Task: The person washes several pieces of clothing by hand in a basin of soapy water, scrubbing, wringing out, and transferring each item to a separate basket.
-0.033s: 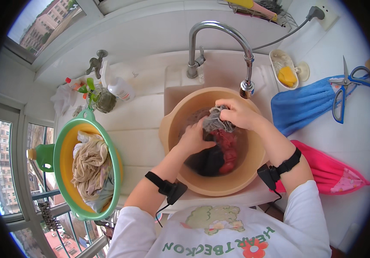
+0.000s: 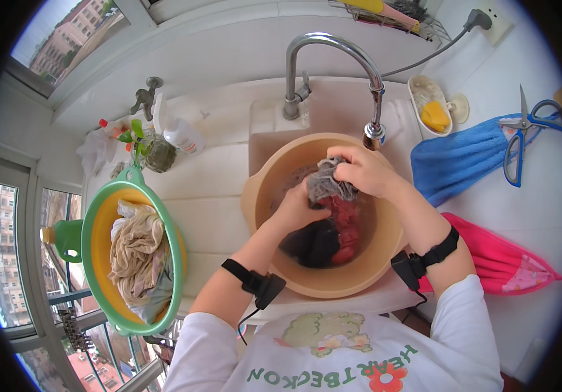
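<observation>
Under the tap spout (image 2: 374, 134), over the tan basin (image 2: 258, 196): both hands (image 2: 366, 171) together, clamped on a grey wet cloth (image 2: 328, 179). Risk of splashing beyond the basin rim through hard wringing.

Bunched grey cloth (image 2: 328, 178) over basin (image 2: 261, 196)

— What do we have around us here?

— We stand at a white tiled worktop (image 2: 209, 176) with a curved chrome tap (image 2: 333, 49) at the back. Daylight comes through windows (image 2: 6, 248) on our left, with apartment blocks outside.

— And on our right?

— A white wall (image 2: 542, 189) with a socket (image 2: 490, 19) and plugged-in cable, scissors (image 2: 523, 130) hanging, a blue towel (image 2: 457, 157) and a pink cloth (image 2: 510, 261) below.
</observation>
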`<state>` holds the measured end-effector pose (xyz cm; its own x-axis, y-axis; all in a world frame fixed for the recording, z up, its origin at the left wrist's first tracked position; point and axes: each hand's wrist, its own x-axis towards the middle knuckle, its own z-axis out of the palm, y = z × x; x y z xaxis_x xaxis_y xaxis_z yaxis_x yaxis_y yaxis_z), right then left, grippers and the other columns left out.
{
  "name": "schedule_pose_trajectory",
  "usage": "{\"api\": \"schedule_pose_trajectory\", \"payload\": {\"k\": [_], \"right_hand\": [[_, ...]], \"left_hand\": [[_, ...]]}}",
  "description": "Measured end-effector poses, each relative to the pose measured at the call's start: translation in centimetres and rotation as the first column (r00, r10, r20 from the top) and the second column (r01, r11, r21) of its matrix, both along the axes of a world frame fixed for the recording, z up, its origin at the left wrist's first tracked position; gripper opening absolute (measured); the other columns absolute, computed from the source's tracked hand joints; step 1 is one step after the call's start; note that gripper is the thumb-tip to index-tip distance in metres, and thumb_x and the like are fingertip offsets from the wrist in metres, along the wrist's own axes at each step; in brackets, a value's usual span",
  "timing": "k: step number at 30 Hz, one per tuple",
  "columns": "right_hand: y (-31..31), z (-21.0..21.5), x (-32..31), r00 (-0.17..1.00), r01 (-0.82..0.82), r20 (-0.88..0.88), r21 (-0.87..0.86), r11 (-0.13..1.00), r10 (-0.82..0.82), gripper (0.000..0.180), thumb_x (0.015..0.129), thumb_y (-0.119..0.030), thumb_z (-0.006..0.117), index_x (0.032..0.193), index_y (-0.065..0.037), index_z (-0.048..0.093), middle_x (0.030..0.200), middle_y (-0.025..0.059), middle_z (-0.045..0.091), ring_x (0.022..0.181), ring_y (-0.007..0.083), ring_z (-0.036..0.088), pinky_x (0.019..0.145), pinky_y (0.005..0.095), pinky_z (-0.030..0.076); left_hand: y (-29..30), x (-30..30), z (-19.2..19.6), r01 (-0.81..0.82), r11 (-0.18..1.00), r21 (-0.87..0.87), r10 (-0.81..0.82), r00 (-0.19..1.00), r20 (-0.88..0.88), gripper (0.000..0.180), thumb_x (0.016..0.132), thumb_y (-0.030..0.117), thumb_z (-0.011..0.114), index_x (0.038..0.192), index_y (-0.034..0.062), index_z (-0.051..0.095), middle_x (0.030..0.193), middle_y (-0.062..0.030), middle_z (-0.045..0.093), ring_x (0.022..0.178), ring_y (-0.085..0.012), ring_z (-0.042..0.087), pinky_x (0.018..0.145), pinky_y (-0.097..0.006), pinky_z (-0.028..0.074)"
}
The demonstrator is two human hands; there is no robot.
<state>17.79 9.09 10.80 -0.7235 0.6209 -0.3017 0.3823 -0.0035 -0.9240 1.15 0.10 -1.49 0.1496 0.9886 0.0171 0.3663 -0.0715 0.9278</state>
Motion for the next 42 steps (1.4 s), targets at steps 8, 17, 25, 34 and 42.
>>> {"api": "schedule_pose_trajectory", "payload": {"k": [8, 17, 25, 34, 42], "right_hand": [[1.1, 5.2, 1.7, 0.835, 0.145, -0.474, -0.298, 0.943, -0.278, 0.026, 0.079, -0.004, 0.046, 0.105, -0.002, 0.052, 0.096, 0.0067, 0.061, 0.077, 0.0145, 0.061, 0.069, 0.0266, 0.05], [0.4, -7.2, 2.9, 0.81, -0.142, 0.566, 0.443, 0.885, -0.154, 0.038, 0.074, -0.023, 0.063, 0.104, 0.0, 0.058, 0.107, 0.0228, 0.061, 0.101, 0.0382, 0.057, 0.088, 0.0432, 0.046], [0.2, -4.0, -0.8, 0.991, 0.061, -0.133, 0.584, 0.81, 0.022, 0.073, 0.068, 0.004, 0.064, 0.136, -0.003, 0.037, 0.114, 0.0165, 0.057, 0.112, 0.0318, 0.053, 0.098, 0.0369, 0.04], [1.9, -1.2, -1.7, 0.976, 0.217, -0.114, 0.566, 0.795, -0.186, 0.039, 0.07, 0.0, 0.062, 0.108, -0.001, 0.053, 0.1, 0.0174, 0.055, 0.095, 0.034, 0.056, 0.084, 0.0353, 0.045], [1.6, -14.5, -1.4, 0.687, -0.352, 0.651, 0.687, 0.636, -0.322, 0.05, 0.074, -0.024, 0.068, 0.119, -0.01, 0.052, 0.107, 0.013, 0.053, 0.097, 0.0325, 0.056, 0.077, 0.043, 0.052]], "left_hand": [[0.5, -1.6, -4.0, -0.195, 0.927, -0.322, 0.173, 0.98, -0.095, 0.03, 0.08, 0.021, 0.071, 0.104, 0.0055, 0.061, 0.085, -0.0027, 0.064, 0.074, -0.0141, 0.06, 0.069, -0.03, 0.05], [1.7, -0.7, 2.7, -0.266, 0.951, -0.156, 0.268, 0.963, -0.009, 0.042, 0.077, 0.011, 0.06, 0.117, 0.0001, 0.051, 0.1, -0.024, 0.063, 0.098, -0.0387, 0.06, 0.082, -0.04, 0.047], [3.3, 0.6, 8.0, -0.14, 0.987, -0.073, 0.138, 0.99, -0.03, 0.043, 0.067, 0.002, 0.06, 0.109, 0.0002, 0.053, 0.095, -0.0202, 0.062, 0.095, -0.0334, 0.061, 0.083, -0.037, 0.047], [3.9, 0.4, 9.3, -0.231, 0.961, -0.154, 0.268, 0.633, 0.726, 0.064, 0.06, -0.008, 0.044, 0.123, 0.0032, 0.045, 0.123, -0.0113, 0.045, 0.117, -0.0242, 0.046, 0.091, -0.029, 0.042], [5.0, 1.4, 0.0, -0.376, 0.778, -0.503, 0.615, 0.619, 0.488, 0.041, 0.07, -0.002, 0.053, 0.11, 0.005, 0.056, 0.11, -0.0062, 0.055, 0.095, -0.0147, 0.051, 0.073, -0.025, 0.042]]}}
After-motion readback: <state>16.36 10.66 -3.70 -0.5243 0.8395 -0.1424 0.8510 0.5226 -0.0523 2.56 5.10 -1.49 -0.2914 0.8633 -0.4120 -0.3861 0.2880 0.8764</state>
